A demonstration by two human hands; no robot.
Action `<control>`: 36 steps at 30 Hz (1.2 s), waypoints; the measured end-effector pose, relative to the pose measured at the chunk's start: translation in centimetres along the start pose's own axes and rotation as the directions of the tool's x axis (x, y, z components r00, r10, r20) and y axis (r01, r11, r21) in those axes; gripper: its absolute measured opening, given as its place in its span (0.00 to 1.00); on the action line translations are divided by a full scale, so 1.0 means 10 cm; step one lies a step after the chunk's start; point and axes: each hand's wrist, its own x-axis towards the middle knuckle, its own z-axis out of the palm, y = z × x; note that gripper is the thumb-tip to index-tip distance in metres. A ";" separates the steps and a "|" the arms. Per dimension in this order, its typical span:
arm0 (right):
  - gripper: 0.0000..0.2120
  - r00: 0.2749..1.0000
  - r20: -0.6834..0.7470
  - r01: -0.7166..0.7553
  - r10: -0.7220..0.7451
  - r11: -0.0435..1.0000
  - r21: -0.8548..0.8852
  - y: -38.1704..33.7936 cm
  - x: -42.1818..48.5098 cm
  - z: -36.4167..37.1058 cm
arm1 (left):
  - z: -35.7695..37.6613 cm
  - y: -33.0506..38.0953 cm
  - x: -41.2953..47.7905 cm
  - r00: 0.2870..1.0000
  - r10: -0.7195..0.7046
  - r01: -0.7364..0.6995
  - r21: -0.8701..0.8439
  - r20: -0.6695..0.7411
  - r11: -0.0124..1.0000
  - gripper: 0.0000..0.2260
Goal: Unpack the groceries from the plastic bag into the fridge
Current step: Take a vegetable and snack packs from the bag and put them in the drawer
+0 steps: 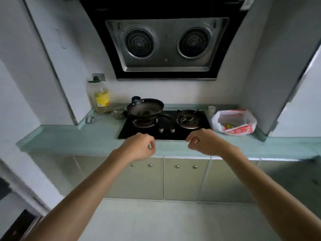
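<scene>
Fingers curled on left hand and right hand — seemingly empty — plastic bag apart.

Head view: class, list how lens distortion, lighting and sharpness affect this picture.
In the head view, wide-angle distortion bows the walls and the range hood; the head view is dim and flat, brightest at the right edge; the head view is soft overall, so the contents of the plastic bag and whether the left hand pinches anything cannot be told.
</scene>
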 end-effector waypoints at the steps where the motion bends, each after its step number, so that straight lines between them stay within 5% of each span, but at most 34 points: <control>1: 0.12 0.999 -0.003 -0.043 0.043 0.999 -0.016 0.12 0.03 -0.07 | 0.01 0.08 0.22 1.000 0.028 -0.028 0.007 0.015 1.000 0.05; 10: 0.12 0.937 -0.074 -0.341 0.341 0.940 0.001 1.35 0.25 -0.58 | 0.28 1.00 1.76 0.934 0.286 -0.299 0.030 0.216 0.954 0.11; 18: 0.16 0.887 -0.084 -0.448 0.455 0.889 0.092 2.68 0.54 -0.82 | 0.68 1.94 2.87 0.882 0.388 -0.412 0.037 0.268 0.911 0.11; 36: 0.20 0.915 -0.111 -0.344 0.387 0.895 0.283 4.87 2.03 -1.26 | 1.60 3.15 5.05 0.949 0.212 -0.171 -0.183 0.234 0.968 0.09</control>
